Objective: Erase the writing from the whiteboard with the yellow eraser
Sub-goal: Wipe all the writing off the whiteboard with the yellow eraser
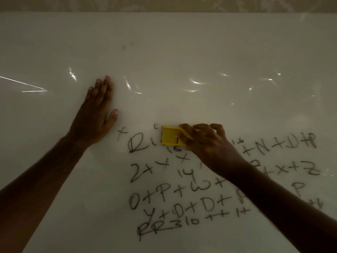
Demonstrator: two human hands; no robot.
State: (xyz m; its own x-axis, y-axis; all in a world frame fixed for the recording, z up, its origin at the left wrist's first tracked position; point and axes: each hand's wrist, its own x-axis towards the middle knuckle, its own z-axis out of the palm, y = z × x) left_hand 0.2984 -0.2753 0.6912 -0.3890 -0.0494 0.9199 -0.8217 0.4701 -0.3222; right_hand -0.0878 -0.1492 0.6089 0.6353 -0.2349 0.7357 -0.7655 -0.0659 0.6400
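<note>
Yellow eraser (170, 136) on the whiteboard (182, 52)
Right hand (204, 141) has its grip around the eraser atop the writing (182, 190); left hand (96, 114) lies released, flat, far left.

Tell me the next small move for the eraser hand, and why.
Probably wipe the eraser leftward over the "R". The right hand holds it on the top line of writing, which is unerased to its left, while the left hand lies flat on the whiteboard.

Perhaps a home: patterned wallpaper (164, 3) above whiteboard (182, 52).
</note>
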